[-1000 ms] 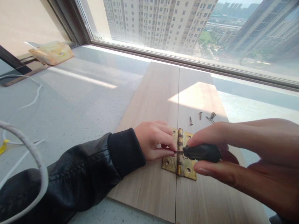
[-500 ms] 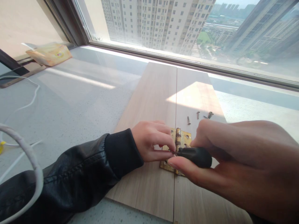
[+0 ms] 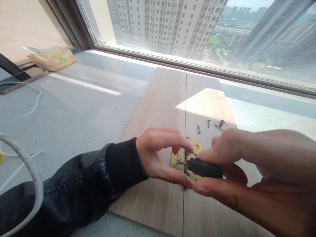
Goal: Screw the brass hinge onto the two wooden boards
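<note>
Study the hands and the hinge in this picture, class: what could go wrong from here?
1. The screwdriver in the right hand might slip off the hinge and jab the left hand, whose thumb and fingers spread around the shaft.
2. The loose screws lie on the right-hand board, so a knock could scatter them.
3. Pressure might shift the boards, which meet at a seam.

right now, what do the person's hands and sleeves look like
The left hand is ungloved, below a glossy, leather-like black sleeve with a stitched seam and a matte black cuff. The right hand is ungloved too; its sleeve cannot be made out.
</note>
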Available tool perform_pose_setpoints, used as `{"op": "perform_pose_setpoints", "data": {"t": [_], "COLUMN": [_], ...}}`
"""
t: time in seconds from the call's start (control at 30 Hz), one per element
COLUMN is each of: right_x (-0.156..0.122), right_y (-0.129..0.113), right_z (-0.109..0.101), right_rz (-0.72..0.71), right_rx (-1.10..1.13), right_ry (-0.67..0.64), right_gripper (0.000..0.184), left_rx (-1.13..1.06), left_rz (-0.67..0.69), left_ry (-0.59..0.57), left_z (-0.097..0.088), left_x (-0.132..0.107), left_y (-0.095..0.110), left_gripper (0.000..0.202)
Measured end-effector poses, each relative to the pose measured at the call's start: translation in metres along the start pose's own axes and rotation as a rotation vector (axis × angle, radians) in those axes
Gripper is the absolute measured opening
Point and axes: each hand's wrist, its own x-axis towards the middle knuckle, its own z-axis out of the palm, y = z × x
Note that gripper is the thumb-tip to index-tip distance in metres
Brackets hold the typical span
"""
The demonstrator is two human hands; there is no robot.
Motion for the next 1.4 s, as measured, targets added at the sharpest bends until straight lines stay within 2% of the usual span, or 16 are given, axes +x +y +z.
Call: {"op": "perform_pose_setpoints", "data": {"t": [0.03,0.1,0.17,0.23,0.33,0.4,0.47,0.67,0.77,0.83,0.93,1.03,1.13,1.27,1.4], "right_x": [0.001,0.004,0.007,0.008,0.006,0.002,-0.001,0.0,0.005,0.007,0.006,0.004,0.004,0.006,0.006], "right_y": [-0.001,-0.005,-0.01,-0.013,-0.011,-0.006,-0.001,0.004,0.004,0.005,0.007,0.009,0.009,0.008,0.01], "right_z": [0.002,0.004,0.004,0.004,0.004,0.005,0.007,0.005,-0.001,-0.005,-0.011,-0.014,-0.014,-0.009,-0.006], "right_rz": [-0.018,-0.024,0.024,0.08,0.124,0.129,0.119,0.082,0.025,0.011,0.07,0.164,0.22,0.26,0.297], "right_rx": [0.01,0.008,0.006,-0.009,-0.064,-0.09,-0.104,-0.141,-0.14,-0.108,0.038,0.17,0.198,0.21,0.215], "right_ry": [0.024,0.042,0.019,-0.007,-0.048,-0.068,-0.072,-0.028,0.003,-0.021,-0.107,-0.159,-0.17,-0.181,-0.167], "right_gripper": [0.02,0.026,0.035,0.04,0.039,0.041,0.043,0.044,0.046,0.043,0.033,0.032,0.033,0.042,0.05], "left_rx": [-0.005,0.048,0.16,0.382,0.651,0.711,0.717,0.639,0.567,0.515,0.45,0.434,0.496,0.626,0.712], "left_rz": [-0.006,-0.003,0.043,0.059,0.094,0.095,0.047,-0.007,-0.003,-0.013,-0.023,-0.053,-0.072,-0.034,-0.078], "left_ry": [0.053,0.14,0.146,0.109,0.118,0.067,-0.04,0.016,0.006,-0.027,-0.096,-0.165,-0.12,0.037,-0.015], "left_z": [0.0,0.001,0.001,0.001,-0.001,-0.002,-0.003,-0.002,-0.003,-0.006,-0.011,-0.012,-0.008,-0.001,-0.001], "left_x": [0.002,0.007,0.011,0.014,0.016,0.017,0.018,0.019,0.02,0.021,0.023,0.025,0.025,0.024,0.022], "left_y": [0.006,0.022,0.037,0.05,0.06,0.064,0.067,0.07,0.065,0.061,0.058,0.059,0.064,0.073,0.08], "left_gripper": [0.046,0.054,0.046,0.033,0.04,0.043,0.042,0.038,0.029,0.022,0.012,0.01,0.01,0.028,0.028]}}
